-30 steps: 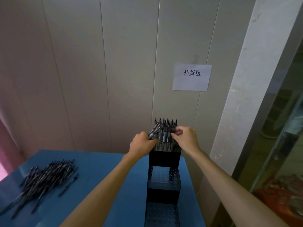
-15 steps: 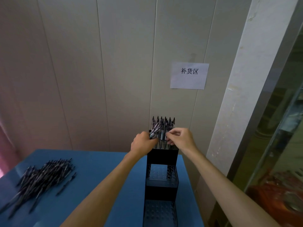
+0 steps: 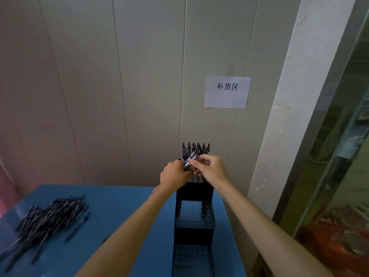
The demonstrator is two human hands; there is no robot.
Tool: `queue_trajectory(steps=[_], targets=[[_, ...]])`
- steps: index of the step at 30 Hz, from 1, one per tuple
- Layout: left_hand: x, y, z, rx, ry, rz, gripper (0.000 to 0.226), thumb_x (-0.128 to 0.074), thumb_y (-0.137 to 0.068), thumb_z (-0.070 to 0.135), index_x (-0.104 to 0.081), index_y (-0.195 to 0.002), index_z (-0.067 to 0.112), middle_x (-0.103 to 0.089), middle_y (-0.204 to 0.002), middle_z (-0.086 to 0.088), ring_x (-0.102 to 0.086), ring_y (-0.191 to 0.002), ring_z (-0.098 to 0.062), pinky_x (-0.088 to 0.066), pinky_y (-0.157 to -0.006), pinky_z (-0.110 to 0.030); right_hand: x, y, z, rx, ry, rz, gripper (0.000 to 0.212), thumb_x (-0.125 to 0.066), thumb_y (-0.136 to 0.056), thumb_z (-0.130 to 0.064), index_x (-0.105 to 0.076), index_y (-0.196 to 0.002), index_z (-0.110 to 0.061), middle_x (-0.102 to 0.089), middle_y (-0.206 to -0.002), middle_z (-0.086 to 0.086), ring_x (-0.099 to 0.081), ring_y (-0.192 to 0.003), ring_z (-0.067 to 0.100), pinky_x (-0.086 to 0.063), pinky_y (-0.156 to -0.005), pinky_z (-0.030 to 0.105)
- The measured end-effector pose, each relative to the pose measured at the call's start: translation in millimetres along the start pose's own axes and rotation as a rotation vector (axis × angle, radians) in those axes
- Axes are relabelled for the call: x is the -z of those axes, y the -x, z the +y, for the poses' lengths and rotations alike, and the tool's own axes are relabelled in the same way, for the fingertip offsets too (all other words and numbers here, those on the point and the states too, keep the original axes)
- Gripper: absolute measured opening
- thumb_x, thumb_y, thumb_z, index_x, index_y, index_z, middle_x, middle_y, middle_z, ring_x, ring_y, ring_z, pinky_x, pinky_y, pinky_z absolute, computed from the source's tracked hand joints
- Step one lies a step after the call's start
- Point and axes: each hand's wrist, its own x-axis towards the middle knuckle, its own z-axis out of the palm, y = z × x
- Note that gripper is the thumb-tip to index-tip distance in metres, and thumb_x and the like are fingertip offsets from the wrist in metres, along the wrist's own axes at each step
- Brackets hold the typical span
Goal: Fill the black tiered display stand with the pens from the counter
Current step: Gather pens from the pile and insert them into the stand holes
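Observation:
The black tiered display stand (image 3: pixel 194 191) stands on the blue counter (image 3: pixel 123 206) against the wall. Its top tier holds several upright pens (image 3: pixel 196 148). The middle and lowest tiers show rows of bare holes. My left hand (image 3: pixel 173 173) grips a small bundle of pens (image 3: pixel 189 159) just in front of the top tier. My right hand (image 3: pixel 209 168) pinches one pen of that bundle with thumb and forefinger. A large heap of loose dark pens (image 3: pixel 46 218) lies on the counter at the far left.
A white paper sign (image 3: pixel 227 92) hangs on the panelled wall above the stand. A white pillar (image 3: pixel 295 116) and a glass pane (image 3: pixel 343 176) close off the right side. One stray pen (image 3: pixel 76 229) lies beside the heap.
My right hand has moved left from the pens in the top tier to the bundle in my left hand and now pinches a pen there. My left hand has stayed put.

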Motion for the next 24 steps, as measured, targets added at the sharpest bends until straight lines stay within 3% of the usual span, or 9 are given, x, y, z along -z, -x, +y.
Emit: queue_trajectory(steps=[4,7,12,15,19,24], targets=[[4.5,-3.4,1.5,-0.008,0.002,-0.013,0.027,-0.059,-0.089,0.039,-0.054,-0.071,0.02,-0.062,-0.069,-0.002,-0.062,-0.063,-0.023,-0.052,-0.059,-0.03,-0.8,-1.9,2.4,0.008,-0.039,0.05,0.016,-0.072,-0.091,-0.021,-0.071,-0.09,-0.005,-0.074,-0.082,0.011,-0.067,-0.065,0.017,-0.056,-0.062,0.027],[5.3,-3.6,-5.4,0.01,0.032,-0.035,0.022,-0.061,-0.086,0.033,-0.057,-0.071,0.017,-0.064,-0.067,-0.005,-0.066,-0.06,-0.024,-0.059,-0.061,-0.034,8.6,-8.5,-3.8,-0.049,-0.215,0.14,0.013,-0.065,-0.095,-0.016,-0.066,-0.096,-0.002,-0.073,-0.087,0.013,-0.068,-0.069,0.023,-0.058,-0.067,0.034],[5.0,-3.3,-18.5,0.035,0.063,-0.019,0.032,-0.06,-0.091,0.031,-0.048,-0.065,0.017,-0.049,-0.057,0.003,-0.044,-0.05,-0.015,-0.034,-0.051,-0.023,35.0,-23.3,-11.9,-0.045,-0.331,0.261,0.012,-0.061,-0.096,-0.007,-0.063,-0.101,0.003,-0.074,-0.087,0.015,-0.074,-0.075,0.032,-0.062,-0.071,0.038],[7.8,-1.9,-19.1,0.046,0.061,0.012,0.036,-0.06,-0.091,0.029,-0.043,-0.062,0.017,-0.045,-0.055,0.003,-0.038,-0.049,-0.015,-0.027,-0.049,-0.023,45.3,-29.1,-10.4,-0.003,-0.229,0.324,0.01,-0.062,-0.095,-0.008,-0.063,-0.099,0.001,-0.073,-0.09,0.019,-0.074,-0.075,0.034,-0.063,-0.07,0.042],[11.0,-1.6,-19.5,0.038,0.065,0.019,0.036,-0.06,-0.089,0.026,-0.041,-0.06,0.016,-0.042,-0.054,0.002,-0.036,-0.048,-0.017,-0.026,-0.05,-0.024,54.0,-35.1,-4.0,0.14,0.134,0.381,0.008,-0.062,-0.097,-0.015,-0.064,-0.096,-0.007,-0.072,-0.086,0.006,-0.073,-0.068,0.023,-0.063,-0.065,0.041],[11.4,-0.7,-20.9,0.028,0.085,0.015,0.036,-0.06,-0.088,0.024,-0.04,-0.06,0.016,-0.04,-0.052,0.002,-0.034,-0.048,-0.016,-0.024,-0.05,-0.024,57.4,-39.3,3.1,0.257,0.415,0.363,0.012,-0.062,-0.098,-0.02,-0.067,-0.103,-0.011,-0.07,-0.088,0.0,-0.069,-0.076,0.017,-0.061,-0.073,0.042]])
